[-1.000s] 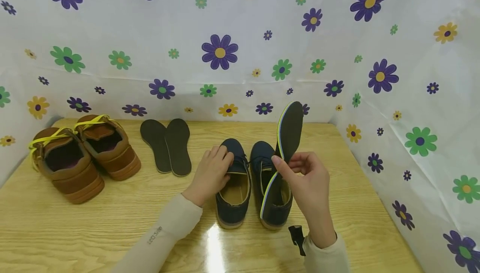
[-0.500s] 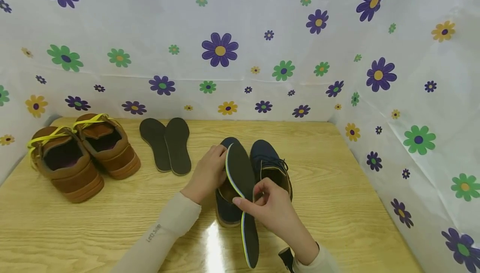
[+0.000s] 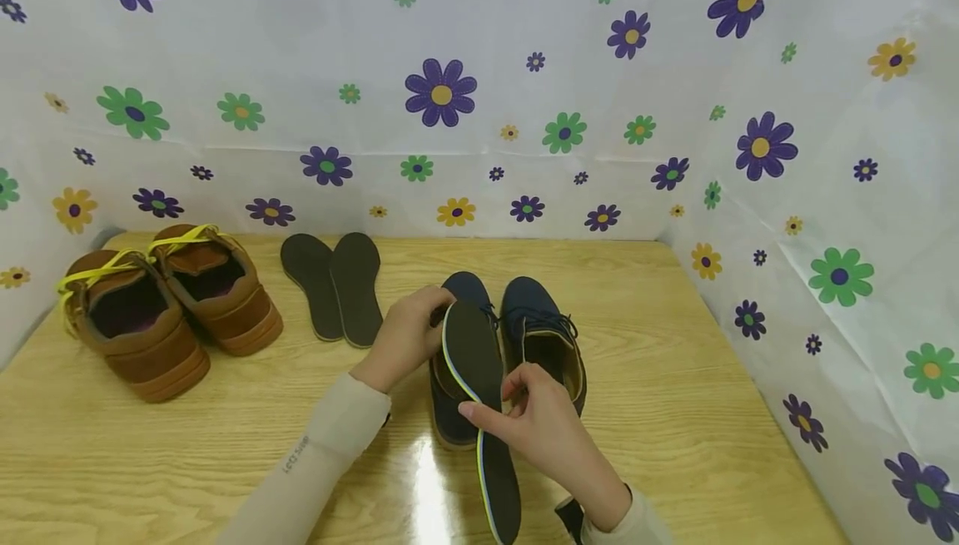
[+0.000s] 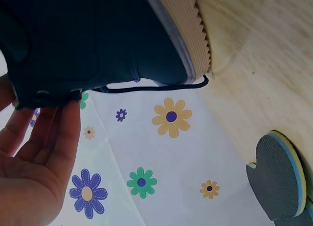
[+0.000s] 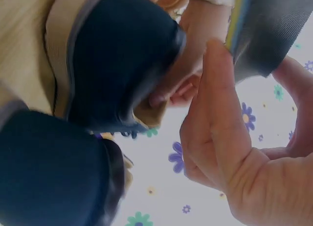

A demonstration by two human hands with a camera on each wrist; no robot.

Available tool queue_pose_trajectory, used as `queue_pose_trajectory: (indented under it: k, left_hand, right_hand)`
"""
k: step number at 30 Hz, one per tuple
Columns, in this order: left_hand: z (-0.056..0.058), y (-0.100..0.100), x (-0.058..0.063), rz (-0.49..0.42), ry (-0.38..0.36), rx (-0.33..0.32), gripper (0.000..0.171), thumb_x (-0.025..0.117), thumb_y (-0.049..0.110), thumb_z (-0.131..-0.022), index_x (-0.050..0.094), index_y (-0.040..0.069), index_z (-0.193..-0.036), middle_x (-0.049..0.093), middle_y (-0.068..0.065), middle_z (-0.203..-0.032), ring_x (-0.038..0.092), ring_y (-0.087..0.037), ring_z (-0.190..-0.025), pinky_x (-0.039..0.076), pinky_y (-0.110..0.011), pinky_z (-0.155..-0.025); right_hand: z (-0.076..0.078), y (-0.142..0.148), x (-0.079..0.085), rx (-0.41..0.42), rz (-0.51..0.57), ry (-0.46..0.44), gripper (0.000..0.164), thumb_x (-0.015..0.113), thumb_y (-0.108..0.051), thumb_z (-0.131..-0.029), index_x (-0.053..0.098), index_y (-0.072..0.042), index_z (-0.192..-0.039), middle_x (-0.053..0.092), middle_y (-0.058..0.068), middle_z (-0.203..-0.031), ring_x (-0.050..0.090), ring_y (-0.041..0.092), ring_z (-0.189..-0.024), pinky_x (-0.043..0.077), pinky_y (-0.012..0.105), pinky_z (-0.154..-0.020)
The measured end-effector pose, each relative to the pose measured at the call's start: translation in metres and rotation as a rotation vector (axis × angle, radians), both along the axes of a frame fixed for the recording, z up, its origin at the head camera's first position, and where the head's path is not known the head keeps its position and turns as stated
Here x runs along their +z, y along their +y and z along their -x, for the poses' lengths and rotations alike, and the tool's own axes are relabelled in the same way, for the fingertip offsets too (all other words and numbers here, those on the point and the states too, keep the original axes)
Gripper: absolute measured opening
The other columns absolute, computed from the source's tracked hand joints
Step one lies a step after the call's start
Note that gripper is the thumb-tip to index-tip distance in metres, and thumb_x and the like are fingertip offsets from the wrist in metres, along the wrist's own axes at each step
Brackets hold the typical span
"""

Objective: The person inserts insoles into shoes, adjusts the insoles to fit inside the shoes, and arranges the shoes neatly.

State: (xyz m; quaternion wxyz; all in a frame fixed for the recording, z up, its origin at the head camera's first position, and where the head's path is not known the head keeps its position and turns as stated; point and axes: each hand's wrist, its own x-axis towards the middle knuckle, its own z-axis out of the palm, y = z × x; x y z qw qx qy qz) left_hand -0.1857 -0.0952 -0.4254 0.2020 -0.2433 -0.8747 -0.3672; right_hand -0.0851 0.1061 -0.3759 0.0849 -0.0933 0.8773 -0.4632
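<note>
insole [image 3: 475, 347] swings toward nine o'clock, over left shoe [image 3: 451, 418]; right hand [image 3: 541, 422] pinches it midway, likely for balance; left hand [image 3: 406, 335] grips that shoe, presumably bracing.

From left to right, your wood-grain tabletop [image 3: 689, 445] carries yellow-laced brown shoes [image 3: 168, 333], two overlapping dark insoles [image 3: 350, 289] and navy shoes [image 3: 538, 302].

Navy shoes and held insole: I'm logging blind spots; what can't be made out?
Head view: inside of left navy shoe, mostly behind the held insole.
Left wrist view: that shoe's sole, partly cut by the top edge.
Right wrist view: held insole, partly cut by top edge.
</note>
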Motion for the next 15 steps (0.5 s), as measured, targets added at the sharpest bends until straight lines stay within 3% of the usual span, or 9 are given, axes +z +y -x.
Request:
queue_pose_trajectory:
  k: [5,15]
  left_hand:
    - [-0.0006,-0.0004,0.0061,0.023,-0.105,0.025,0.007,0.069,0.008,-0.089,0.070,0.007,-0.095,0.061,-0.002,-0.092,0.060,-0.018,-0.079,0.050,-0.034,-0.072]
    - [0.0005,-0.0002,0.0065,-0.005,-0.127,0.007,0.006,0.071,0.011,-0.087,0.071,0.006,-0.092,0.060,-0.002,-0.092,0.059,-0.017,-0.078,0.049,-0.035,-0.072]
  right_hand:
    - [0.0005,0.0055,0.0053,0.018,-0.090,0.035,0.049,0.075,-0.049,-0.079,0.054,-0.006,-0.081,0.051,0.000,-0.069,0.047,0.012,-0.059,0.040,0.027,-0.052]
    - [0.0056,0.0070,0.0091,0.111,-0.181,0.017,0.045,0.073,-0.045,-0.081,0.051,-0.007,-0.072,0.045,-0.002,-0.059,0.040,0.011,-0.047,0.034,0.026,-0.046]
